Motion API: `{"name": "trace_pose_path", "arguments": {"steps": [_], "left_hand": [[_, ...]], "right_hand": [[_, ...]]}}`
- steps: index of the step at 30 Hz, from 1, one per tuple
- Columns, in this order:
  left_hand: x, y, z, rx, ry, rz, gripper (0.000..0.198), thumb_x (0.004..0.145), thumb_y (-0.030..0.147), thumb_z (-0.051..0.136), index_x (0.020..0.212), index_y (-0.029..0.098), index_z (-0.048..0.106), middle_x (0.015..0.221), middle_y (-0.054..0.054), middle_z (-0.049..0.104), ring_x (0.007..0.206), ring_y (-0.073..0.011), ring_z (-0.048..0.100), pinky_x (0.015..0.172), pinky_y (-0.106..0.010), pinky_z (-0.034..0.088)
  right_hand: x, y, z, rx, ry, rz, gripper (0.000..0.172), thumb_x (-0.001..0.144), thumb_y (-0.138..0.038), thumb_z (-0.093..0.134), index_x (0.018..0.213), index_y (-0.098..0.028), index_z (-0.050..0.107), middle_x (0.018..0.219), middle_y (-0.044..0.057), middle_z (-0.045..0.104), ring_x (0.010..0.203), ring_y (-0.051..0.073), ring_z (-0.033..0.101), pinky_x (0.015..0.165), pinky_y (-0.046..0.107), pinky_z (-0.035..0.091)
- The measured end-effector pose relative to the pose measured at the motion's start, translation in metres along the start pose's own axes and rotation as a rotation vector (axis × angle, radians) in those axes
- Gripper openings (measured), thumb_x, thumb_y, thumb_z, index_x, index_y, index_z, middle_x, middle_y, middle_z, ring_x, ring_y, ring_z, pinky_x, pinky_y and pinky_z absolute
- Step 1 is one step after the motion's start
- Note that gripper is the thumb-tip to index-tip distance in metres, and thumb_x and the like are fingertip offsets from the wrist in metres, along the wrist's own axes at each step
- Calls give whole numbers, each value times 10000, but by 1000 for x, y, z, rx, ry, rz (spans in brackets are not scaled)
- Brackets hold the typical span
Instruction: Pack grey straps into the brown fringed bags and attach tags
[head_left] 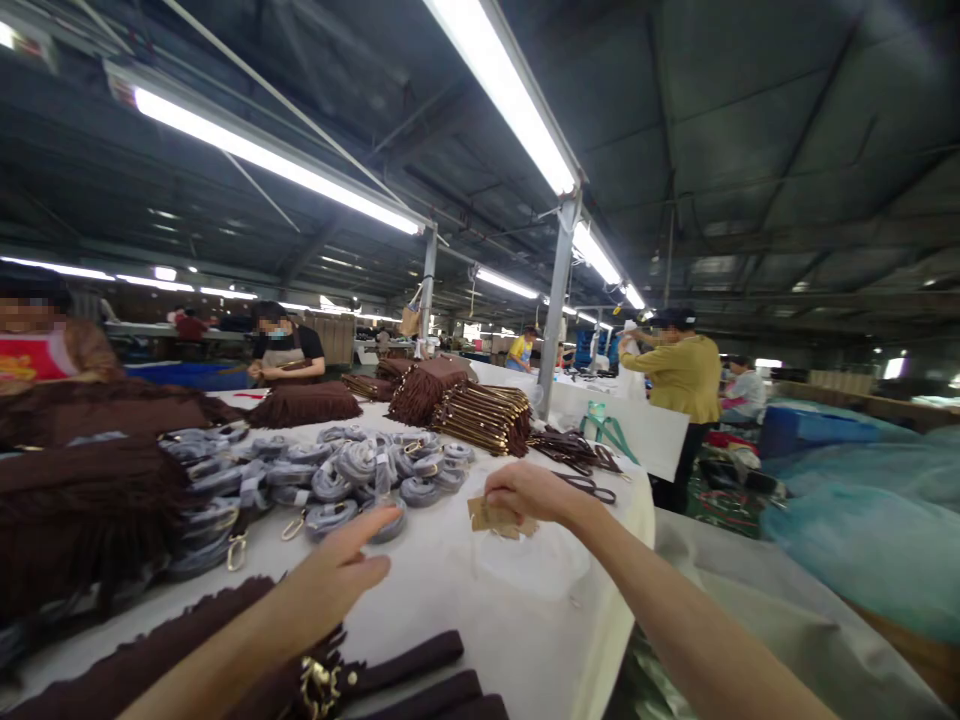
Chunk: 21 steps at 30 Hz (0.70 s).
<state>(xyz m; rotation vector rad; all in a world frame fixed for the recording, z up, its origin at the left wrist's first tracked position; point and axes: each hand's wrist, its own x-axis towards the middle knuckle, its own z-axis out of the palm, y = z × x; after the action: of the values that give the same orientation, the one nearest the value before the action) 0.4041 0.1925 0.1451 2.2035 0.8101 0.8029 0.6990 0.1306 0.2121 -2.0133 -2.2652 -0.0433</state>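
Observation:
My right hand (525, 492) is closed on some small brown paper tags (491, 518), held just above the white table (487, 600). My left hand (337, 575) reaches forward with its fingers stretched out and apart, holding nothing. Its fingertips are close to a pile of wrapped grey coiled straps (352, 470). Under my left forearm lies a brown fringed bag (172, 650) with a gold clasp (321, 685) and dark brown straps (420, 660).
Stacks of brown fringed bags (82, 500) fill the left of the table, more (427, 385) stand at the back beside a row of gold-trimmed pieces (484, 415). Scissors (589, 487) lie near the far edge. Other people work around the tables; one in yellow (679, 380) stands at right.

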Motion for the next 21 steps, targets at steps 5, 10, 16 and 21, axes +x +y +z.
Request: {"name": "trace_pose_path", "arguments": {"steps": [5, 10, 16, 21], "left_hand": [[12, 43, 54, -683, -209, -197, 620, 622, 281, 667, 1223, 175, 557, 1166, -114, 669, 1128, -254, 584, 930, -370, 446], [-13, 36, 58, -792, -249, -281, 419, 648, 559, 670, 744, 165, 563, 472, 81, 438, 436, -89, 432, 472, -231, 348], [-22, 36, 3, -51, -266, -160, 321, 741, 470, 487, 714, 166, 587, 437, 61, 477, 395, -88, 368, 434, -217, 252], [-6, 65, -16, 206, -263, -28, 213, 749, 285, 487, 591, 176, 579, 464, 44, 513, 466, -111, 458, 494, -229, 283]], "right_hand": [[-22, -38, -22, 173, 83, -180, 231, 866, -165, 473, 819, -191, 698, 651, -18, 631, 598, 122, 572, 575, 198, 386], [-49, -29, -28, 148, 114, -130, 214, 855, -172, 499, 776, -185, 697, 654, 6, 635, 606, 130, 533, 587, 220, 368], [-57, -37, 17, 428, 177, -47, 123, 755, -98, 596, 743, -158, 701, 780, 69, 685, 800, 197, 597, 748, 310, 444], [-36, -113, 58, 1236, 55, -162, 445, 851, -315, 559, 1275, -197, 492, 1107, 71, 636, 911, 161, 623, 716, 299, 537]]}}
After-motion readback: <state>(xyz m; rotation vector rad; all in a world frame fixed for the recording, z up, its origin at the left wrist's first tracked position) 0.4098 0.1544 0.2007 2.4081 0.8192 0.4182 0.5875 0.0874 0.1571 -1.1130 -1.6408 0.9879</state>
